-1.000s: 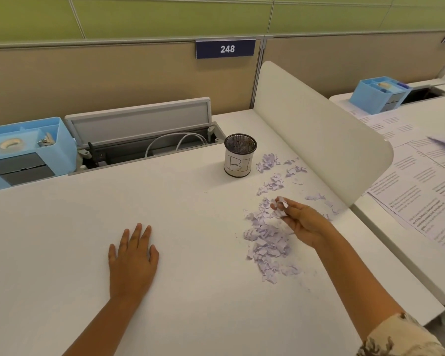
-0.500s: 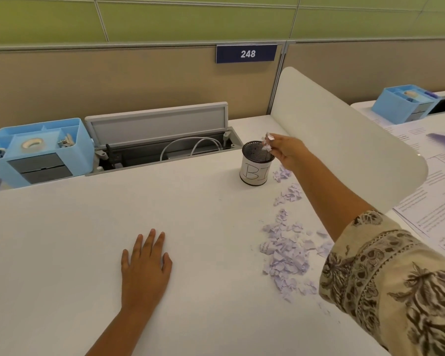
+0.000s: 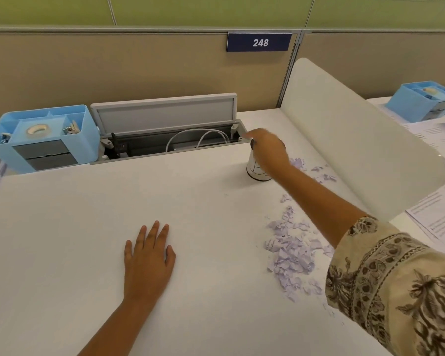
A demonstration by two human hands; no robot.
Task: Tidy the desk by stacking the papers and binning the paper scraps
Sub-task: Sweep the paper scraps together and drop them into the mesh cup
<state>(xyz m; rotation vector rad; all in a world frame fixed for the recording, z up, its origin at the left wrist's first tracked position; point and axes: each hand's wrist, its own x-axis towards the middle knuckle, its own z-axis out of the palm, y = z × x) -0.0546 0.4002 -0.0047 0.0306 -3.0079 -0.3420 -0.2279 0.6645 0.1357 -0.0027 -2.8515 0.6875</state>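
One bin cup (image 3: 258, 173) is sitting on the tabletop (image 3: 88, 227), contents hidden by the right hand (image 3: 267, 150) hovering over its mouth; grip blurred, can't tell spread or pinching. Left hand (image 3: 148, 260) is lying flat, fingers straight, near-left of the cup. Paper scraps (image 3: 290, 255): too many to count, trailing from beside the cup toward the near right. Two blue organizers: one (image 3: 43, 138) far left holding a tape roll (image 3: 37, 130), one (image 3: 421, 101) far right.

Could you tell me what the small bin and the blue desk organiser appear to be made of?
The bin: apparently dark metal mesh wrapped in a white paper label, though the right hand hides most. The blue organiser: likely moulded plastic, matte with smooth, rounded edges.
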